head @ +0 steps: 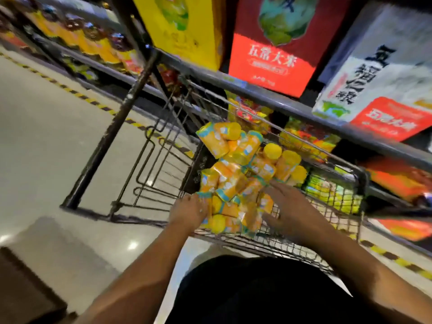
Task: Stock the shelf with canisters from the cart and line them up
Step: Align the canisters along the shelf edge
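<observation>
Several orange canisters (pixel 236 174) with yellow lids lie heaped in a wire cart (pixel 287 244) that stands against the shelf (pixel 280 101). My left hand (pixel 188 212) is at the near left of the heap, its fingertips touching a canister; motion blur hides whether the fingers grip it. My right hand (pixel 289 206) hovers over the near right of the heap with fingers spread, fingertips reaching the canisters and the thumb low by the cart's mesh floor. Neither hand has lifted anything.
Large rice boxes, yellow (pixel 184 29), red (pixel 278 47) and white (pixel 378 73), stand on the shelf above the cart. Bright packets (pixel 306 136) fill the lower shelf behind it. A black upright post (pixel 117 127) stands left of the cart. Open tiled floor (pixel 46 141) lies to the left.
</observation>
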